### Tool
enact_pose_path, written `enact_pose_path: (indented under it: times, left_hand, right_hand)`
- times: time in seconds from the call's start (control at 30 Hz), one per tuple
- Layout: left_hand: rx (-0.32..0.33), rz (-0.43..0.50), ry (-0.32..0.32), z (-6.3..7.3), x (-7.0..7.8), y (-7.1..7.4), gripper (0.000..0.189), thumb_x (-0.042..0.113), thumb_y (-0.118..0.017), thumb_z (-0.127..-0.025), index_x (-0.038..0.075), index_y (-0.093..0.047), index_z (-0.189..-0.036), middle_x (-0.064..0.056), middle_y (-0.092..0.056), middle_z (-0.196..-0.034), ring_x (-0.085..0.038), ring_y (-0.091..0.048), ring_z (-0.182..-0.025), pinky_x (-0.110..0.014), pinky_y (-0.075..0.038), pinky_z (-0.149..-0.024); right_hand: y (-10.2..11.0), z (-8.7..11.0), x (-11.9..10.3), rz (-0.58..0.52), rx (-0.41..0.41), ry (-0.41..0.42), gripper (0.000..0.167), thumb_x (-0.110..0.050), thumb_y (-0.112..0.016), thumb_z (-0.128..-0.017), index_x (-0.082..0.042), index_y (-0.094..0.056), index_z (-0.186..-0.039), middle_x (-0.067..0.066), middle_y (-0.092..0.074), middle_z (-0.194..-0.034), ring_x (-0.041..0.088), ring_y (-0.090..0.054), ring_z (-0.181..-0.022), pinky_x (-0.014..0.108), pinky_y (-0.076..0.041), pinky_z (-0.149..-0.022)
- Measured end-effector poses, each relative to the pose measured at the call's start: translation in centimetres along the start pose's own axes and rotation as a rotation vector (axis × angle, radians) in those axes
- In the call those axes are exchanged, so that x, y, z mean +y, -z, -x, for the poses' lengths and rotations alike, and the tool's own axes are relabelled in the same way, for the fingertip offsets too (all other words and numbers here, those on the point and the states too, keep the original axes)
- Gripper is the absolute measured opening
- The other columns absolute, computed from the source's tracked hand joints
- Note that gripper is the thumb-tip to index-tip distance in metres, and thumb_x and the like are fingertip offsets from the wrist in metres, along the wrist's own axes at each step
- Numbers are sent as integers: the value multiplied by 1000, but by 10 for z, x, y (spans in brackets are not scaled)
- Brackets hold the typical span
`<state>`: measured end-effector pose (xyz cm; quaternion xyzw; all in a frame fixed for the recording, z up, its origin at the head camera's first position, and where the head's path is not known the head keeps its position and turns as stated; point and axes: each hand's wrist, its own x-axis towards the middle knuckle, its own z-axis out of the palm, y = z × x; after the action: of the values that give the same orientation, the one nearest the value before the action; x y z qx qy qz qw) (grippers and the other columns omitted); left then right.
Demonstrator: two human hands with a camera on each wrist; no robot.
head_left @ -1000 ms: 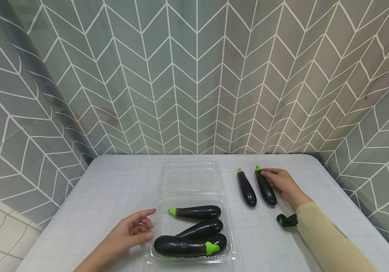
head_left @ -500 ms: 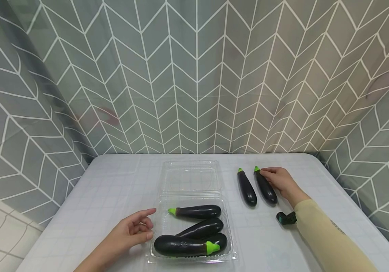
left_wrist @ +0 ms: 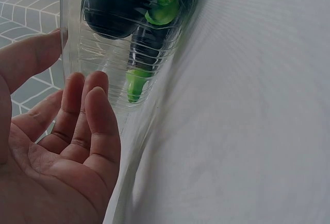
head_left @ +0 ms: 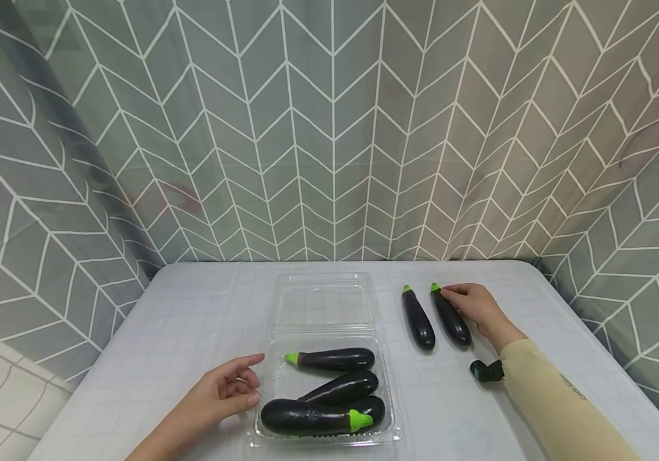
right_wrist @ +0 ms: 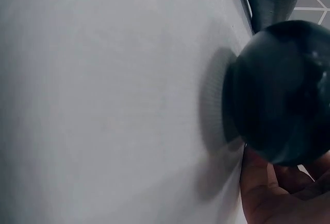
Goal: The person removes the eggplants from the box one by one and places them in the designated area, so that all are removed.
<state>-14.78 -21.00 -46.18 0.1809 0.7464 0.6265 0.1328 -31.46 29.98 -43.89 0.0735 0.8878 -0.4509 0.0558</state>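
On the right of the table, my right hand (head_left: 477, 309) pinches a dark eggplant (head_left: 451, 318) near its green stem end. The eggplant's rounded end (right_wrist: 286, 92) fills the right side of the right wrist view and hides part of the fingers. A second eggplant (head_left: 419, 320) lies just left of it. My left hand (head_left: 227, 388) is beside the left wall of a clear plastic clamshell box (head_left: 397, 410), its fingers loosely bent. In the left wrist view, the thumb meets the box wall (left_wrist: 95, 54). Inside the box lie several eggplants, one (head_left: 306, 417) across the front over others.
The box's clear lid (head_left: 323, 301) lies folded back behind it. A small black device (head_left: 486, 371) shows at the right wrist. The white-covered table (head_left: 202, 301) ends at a patterned grey curtain (head_left: 329, 160) behind and at both sides.
My right hand and the eggplant it holds have shifted very slightly; the stem end went a little left and the rounded end a little right. My left hand and the box stay put.
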Motion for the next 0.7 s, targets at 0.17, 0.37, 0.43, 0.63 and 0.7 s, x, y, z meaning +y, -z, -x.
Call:
enact_pose_path:
  times: [0.17,0.37,0.43,0.63,0.7]
  left_hand:
    - [0,5,6,0,1,0,63,4,-69,-92,-6,-38,-146,-28,-53,-110,-17,-63,-91,-26,-54,-71]
    - [2,7,13,1,2,-1,63,4,-69,-92,-6,-38,-146,-27,-53,-110,-17,-63,-91,-27,-54,-71]
    - [2,4,13,1,3,-1,63,4,-69,-92,-6,-38,-146,-26,-53,-109,-17,-64,-91,-27,-55,-71]
    - [7,4,18,1,3,-1,63,4,-69,-92,-5,-39,-146,-25,-53,-110,-18,-63,-92,-27,-54,-72]
    - [6,6,18,1,3,0,63,4,-69,-92,-4,-39,-146,-25,-53,-110,-18,-63,-92,-27,-54,-72]
  right_hand:
    - [0,0,1,-6,0,-5,53,-36,-57,-100,4,-55,-135,22,-58,-127,23,-57,-101,28,-51,-77]
    - [0,-1,2,-12,8,1,54,-36,-59,-99,3,-55,-136,23,-57,-130,25,-57,-105,30,-51,-80]
    - [0,-1,2,-13,10,5,54,-36,-59,-99,3,-54,-137,23,-56,-132,27,-57,-107,32,-51,-83]
    - [0,-1,3,-31,-1,9,57,-37,-57,-100,4,-51,-139,26,-49,-139,34,-53,-121,43,-48,-95]
    - [0,0,2,-36,-6,7,58,-37,-57,-100,4,-50,-140,27,-48,-140,35,-51,-123,45,-46,-97]
